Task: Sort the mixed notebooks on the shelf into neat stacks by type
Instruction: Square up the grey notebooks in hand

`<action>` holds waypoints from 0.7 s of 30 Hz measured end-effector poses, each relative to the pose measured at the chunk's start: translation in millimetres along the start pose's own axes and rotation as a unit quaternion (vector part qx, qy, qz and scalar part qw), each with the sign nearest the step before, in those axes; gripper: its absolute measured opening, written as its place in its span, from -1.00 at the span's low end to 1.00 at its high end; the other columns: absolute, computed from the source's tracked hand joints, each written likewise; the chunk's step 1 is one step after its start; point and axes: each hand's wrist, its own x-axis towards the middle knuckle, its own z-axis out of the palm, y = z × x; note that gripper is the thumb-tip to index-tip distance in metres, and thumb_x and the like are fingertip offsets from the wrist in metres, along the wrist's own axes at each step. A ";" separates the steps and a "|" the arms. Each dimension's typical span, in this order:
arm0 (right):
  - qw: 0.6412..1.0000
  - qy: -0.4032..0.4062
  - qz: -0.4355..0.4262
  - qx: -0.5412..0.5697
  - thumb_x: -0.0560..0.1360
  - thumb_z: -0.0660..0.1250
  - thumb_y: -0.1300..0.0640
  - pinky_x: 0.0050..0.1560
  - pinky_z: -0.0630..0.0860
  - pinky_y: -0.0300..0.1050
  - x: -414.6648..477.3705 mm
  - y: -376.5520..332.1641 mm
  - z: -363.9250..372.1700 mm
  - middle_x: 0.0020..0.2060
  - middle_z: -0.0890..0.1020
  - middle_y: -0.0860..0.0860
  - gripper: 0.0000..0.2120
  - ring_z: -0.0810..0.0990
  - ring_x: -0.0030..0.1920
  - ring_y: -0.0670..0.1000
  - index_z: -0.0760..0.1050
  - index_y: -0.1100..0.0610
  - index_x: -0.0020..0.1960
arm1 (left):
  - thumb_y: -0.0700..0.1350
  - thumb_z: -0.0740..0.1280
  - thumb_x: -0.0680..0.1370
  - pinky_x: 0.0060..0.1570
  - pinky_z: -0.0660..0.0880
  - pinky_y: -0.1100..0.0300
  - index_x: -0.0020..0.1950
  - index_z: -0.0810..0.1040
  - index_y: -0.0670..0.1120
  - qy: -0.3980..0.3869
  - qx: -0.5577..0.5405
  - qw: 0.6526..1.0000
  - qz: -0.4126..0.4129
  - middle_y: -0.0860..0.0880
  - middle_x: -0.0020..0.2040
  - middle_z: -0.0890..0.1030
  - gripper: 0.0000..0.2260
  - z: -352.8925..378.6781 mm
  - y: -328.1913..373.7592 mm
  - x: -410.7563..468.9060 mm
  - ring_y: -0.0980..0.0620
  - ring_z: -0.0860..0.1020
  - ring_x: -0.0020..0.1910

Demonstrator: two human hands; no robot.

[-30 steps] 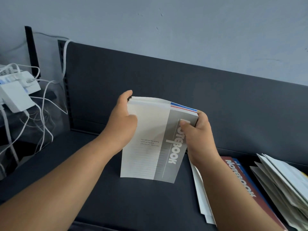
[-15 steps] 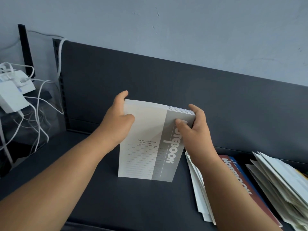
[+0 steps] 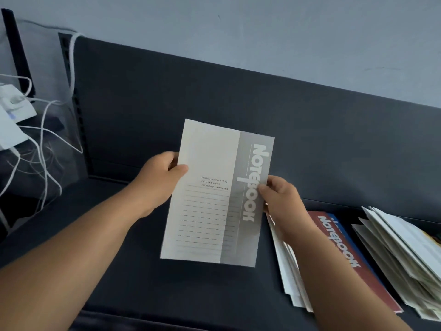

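Shelf deck (image 3: 133,271) is bare left of centre, from back panel (image 3: 191,91) to front edge: open approach there. Grey notebook (image 3: 214,199), gripped by left hand (image 3: 160,180) and right hand (image 3: 281,201), hangs over the middle and blocks the straight line to the back panel. Right side is crowded: white stack (image 3: 288,278) under the right forearm, red notebook (image 3: 353,263) lying on it, splayed pile (image 3: 405,254) far right. The gap between red cover and pile looks narrow, hard to tell. Far left: cables (image 3: 45,144) and white box (image 3: 12,120) beyond the slotted upright (image 3: 69,75).

Grey-and-cream lined notebook (image 3: 210,211), dark shelf (image 3: 167,295)
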 end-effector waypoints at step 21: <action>0.969 -0.003 0.209 -0.133 0.56 0.28 0.25 -0.32 0.64 -0.08 38.9 71.8 26.4 -0.21 0.68 0.16 -0.83 0.68 -0.24 0.09 0.57 0.36 -0.06 | -0.09 0.26 0.57 -0.23 0.46 0.11 -0.07 0.59 -0.14 -0.020 0.156 0.976 -0.152 -0.11 -0.16 0.64 -0.83 54.4 -94.3 49.7 -0.09 0.59 -0.19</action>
